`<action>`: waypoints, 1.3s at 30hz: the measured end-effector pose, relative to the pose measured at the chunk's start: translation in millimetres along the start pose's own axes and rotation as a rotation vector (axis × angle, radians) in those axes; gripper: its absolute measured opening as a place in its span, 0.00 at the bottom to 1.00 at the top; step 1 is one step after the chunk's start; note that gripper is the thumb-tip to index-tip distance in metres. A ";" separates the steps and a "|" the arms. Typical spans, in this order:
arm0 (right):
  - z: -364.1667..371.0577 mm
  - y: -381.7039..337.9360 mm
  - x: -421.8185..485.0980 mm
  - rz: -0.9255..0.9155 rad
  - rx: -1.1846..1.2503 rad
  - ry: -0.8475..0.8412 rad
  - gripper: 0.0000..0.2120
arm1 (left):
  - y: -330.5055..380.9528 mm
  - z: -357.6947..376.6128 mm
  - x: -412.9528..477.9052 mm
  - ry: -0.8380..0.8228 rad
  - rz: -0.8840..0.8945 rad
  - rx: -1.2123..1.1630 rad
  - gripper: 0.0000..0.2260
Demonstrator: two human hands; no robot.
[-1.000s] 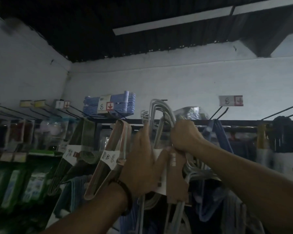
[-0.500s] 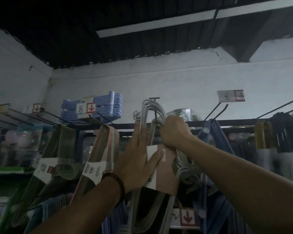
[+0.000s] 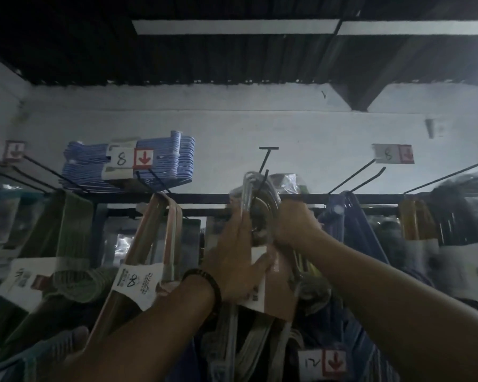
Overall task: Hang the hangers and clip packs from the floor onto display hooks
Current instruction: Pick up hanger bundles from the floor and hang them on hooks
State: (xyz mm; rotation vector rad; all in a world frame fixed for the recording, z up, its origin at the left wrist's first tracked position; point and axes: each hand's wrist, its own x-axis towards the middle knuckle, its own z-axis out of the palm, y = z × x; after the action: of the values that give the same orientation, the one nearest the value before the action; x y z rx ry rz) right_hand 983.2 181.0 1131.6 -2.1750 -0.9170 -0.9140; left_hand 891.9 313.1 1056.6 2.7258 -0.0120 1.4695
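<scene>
A bundle of grey hangers (image 3: 250, 188) with a white and brown card sleeve (image 3: 273, 296) is raised to a black display hook (image 3: 265, 164) on the top rail. The hanger necks overlap the hook's tip. My right hand (image 3: 294, 224) grips the bundle just below the necks. My left hand (image 3: 236, 260) lies with straight fingers against the bundle's left side, its thumb across the card sleeve. Whether the necks sit over the hook is unclear in the dim light.
Pink hanger packs (image 3: 152, 244) and green hanger packs (image 3: 58, 244) hang to the left. A blue hanger stack (image 3: 127, 164) lies on top of the rack. Dark blue hangers (image 3: 351, 224) hang to the right, beside bare hooks (image 3: 353, 180). A price tag marked 12 (image 3: 322, 362) sits below.
Both hands lifted the grey hanger bundle higher and brought its necks up to the hook tip. The camera tilted upward and shifted left to right along the rack.
</scene>
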 end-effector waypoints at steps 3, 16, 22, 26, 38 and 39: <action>19.3 22.7 3.8 0.018 -0.200 -0.167 0.08 | -13.1 14.2 -3.7 -0.152 -0.006 0.028 0.46; -2.2 -18.2 -71.9 0.001 0.103 -0.014 0.22 | -3.0 -28.7 -59.1 0.018 -0.058 0.247 0.30; 30.0 -74.9 -154.2 -0.406 0.454 0.019 0.06 | -7.5 -74.6 -182.9 0.230 -0.161 0.417 0.06; 100.1 -129.8 -223.9 -0.630 0.687 -0.175 0.03 | 0.1 -106.4 -292.7 -0.029 -0.534 0.568 0.11; 226.6 -309.9 -584.1 -1.104 0.920 -1.100 0.04 | 88.6 -225.2 -695.9 -0.504 -1.662 0.695 0.15; 229.7 -322.5 -615.4 -1.146 0.890 -1.169 0.03 | 99.7 -234.3 -726.8 -0.519 -1.713 0.690 0.14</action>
State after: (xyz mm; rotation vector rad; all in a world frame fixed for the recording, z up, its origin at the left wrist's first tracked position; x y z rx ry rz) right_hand 493.3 314.9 604.8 -1.0822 -2.5690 0.5497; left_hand 293.8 213.1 581.8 1.8326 2.2941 0.1835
